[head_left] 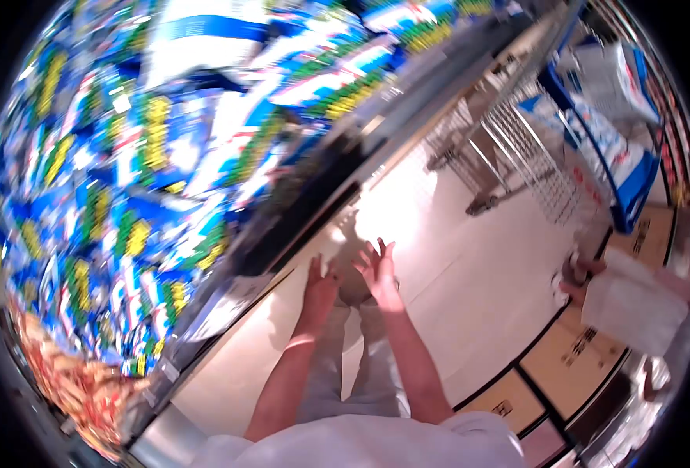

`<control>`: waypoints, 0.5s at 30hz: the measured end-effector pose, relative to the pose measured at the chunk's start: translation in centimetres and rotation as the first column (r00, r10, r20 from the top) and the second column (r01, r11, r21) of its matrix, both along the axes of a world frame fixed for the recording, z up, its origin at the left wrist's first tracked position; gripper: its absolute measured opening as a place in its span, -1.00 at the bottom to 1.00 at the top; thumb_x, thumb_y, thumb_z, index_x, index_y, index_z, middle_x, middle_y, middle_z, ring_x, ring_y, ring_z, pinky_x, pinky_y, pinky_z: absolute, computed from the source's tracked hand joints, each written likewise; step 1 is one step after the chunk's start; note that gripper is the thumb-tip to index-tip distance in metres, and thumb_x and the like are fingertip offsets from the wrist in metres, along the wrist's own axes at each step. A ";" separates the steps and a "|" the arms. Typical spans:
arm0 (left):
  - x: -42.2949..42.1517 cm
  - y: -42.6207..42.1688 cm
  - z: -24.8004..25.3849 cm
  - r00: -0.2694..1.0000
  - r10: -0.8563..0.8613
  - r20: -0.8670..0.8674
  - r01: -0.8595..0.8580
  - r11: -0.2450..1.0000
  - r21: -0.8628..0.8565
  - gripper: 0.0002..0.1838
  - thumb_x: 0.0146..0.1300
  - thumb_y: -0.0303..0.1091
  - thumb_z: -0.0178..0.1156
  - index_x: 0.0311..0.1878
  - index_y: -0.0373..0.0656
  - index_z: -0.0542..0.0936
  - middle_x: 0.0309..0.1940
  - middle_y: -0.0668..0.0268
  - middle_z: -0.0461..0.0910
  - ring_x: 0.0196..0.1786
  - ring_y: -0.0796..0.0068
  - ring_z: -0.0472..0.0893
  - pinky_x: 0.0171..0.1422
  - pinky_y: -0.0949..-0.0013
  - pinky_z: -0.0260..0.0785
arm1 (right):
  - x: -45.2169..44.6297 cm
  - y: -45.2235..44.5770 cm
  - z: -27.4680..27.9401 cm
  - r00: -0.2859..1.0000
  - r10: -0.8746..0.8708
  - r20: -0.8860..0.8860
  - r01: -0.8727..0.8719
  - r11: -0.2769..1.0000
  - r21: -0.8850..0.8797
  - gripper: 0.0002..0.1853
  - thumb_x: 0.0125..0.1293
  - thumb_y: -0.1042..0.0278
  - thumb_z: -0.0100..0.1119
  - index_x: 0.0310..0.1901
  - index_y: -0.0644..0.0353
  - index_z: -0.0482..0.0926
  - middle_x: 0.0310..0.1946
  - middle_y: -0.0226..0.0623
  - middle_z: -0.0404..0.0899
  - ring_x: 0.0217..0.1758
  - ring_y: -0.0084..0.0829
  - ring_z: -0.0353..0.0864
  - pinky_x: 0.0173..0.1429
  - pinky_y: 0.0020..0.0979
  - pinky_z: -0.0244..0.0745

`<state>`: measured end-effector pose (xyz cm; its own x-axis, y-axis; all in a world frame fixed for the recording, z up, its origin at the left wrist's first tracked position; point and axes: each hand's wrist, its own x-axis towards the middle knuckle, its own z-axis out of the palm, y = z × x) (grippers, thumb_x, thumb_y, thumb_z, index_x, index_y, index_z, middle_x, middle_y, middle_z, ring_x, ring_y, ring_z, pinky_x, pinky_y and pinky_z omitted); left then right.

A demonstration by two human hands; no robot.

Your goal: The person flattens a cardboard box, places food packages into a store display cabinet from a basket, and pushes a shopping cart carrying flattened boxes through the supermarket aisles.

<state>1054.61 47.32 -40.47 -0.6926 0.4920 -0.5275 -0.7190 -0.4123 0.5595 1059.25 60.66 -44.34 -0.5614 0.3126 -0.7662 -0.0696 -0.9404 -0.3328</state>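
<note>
My left hand (323,285) and my right hand (379,271) reach forward at waist height above the pale floor, a short gap between them. Both have fingers spread and hold nothing. Nearest to them, on the left, is the dark edge of a display bin (298,222). A heap of shiny blue, white, green and yellow packets (146,210) fills it, blurred by motion. A larger white and blue bag (204,39) lies at the top of the heap. Neither hand touches the packets.
At the upper right stands a wire shopping cart (528,156) with blue and white bags (594,129) in or behind it. Another person in light clothing (633,300) is at the right. Cardboard boxes (571,359) line the lower right. Reddish packets (83,382) lie at lower left.
</note>
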 end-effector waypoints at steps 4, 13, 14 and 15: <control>2.9 -5.3 -1.4 0.811 -0.582 0.052 0.534 0.703 -0.469 -0.73 0.20 -0.32 -0.05 -0.04 -0.17 0.38 -0.21 0.34 0.43 -0.16 0.53 0.43 -0.05 0.39 0.27 | -7.4 -0.9 3.5 0.999 0.037 -0.033 -0.033 0.993 0.114 -0.22 0.17 -0.34 -0.42 0.31 -0.08 -0.28 0.35 -0.30 -0.33 0.39 -0.22 -0.25 0.28 0.02 -0.02; 16.9 -36.6 8.7 0.814 -0.551 0.184 0.336 0.187 -0.923 -0.78 0.11 -0.15 0.01 -0.27 -0.06 0.48 -0.36 0.30 0.54 -0.24 0.35 0.52 -0.14 0.29 0.31 | 1.6 2.9 -7.4 0.089 0.779 0.621 -0.996 0.060 0.067 -0.49 0.25 -0.08 -0.21 0.03 0.20 0.24 -0.15 -0.12 0.45 -0.32 -0.20 0.55 -0.22 -0.27 0.51; 15.9 -40.6 8.6 0.861 -0.500 0.092 0.224 0.211 -0.951 -0.78 0.10 -0.15 0.03 -0.28 -0.05 0.49 -0.35 0.32 0.54 -0.28 0.39 0.52 -0.17 0.32 0.33 | -0.1 -1.7 -4.7 0.105 0.796 0.596 -0.994 0.061 0.093 -0.49 0.25 -0.08 -0.20 0.03 0.20 0.24 -0.15 -0.13 0.45 -0.32 -0.20 0.55 -0.23 -0.28 0.51; 18.8 -42.6 6.9 0.936 -0.337 0.103 0.182 0.213 -0.960 -0.78 0.11 -0.17 0.03 -0.28 -0.09 0.50 -0.34 0.33 0.55 -0.30 0.44 0.54 -0.20 0.38 0.36 | -2.0 -5.4 -1.4 0.103 0.819 0.564 -0.990 0.030 0.137 -0.50 0.25 -0.07 -0.20 0.02 0.20 0.24 -0.16 -0.13 0.45 -0.33 -0.21 0.55 -0.23 -0.28 0.51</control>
<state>1073.40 4.67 -33.59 -0.7174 -0.1462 -0.6811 -0.5796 0.6676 0.4673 1057.22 55.24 -45.72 -0.4405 -0.0115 -0.8977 0.8922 0.1054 -0.4392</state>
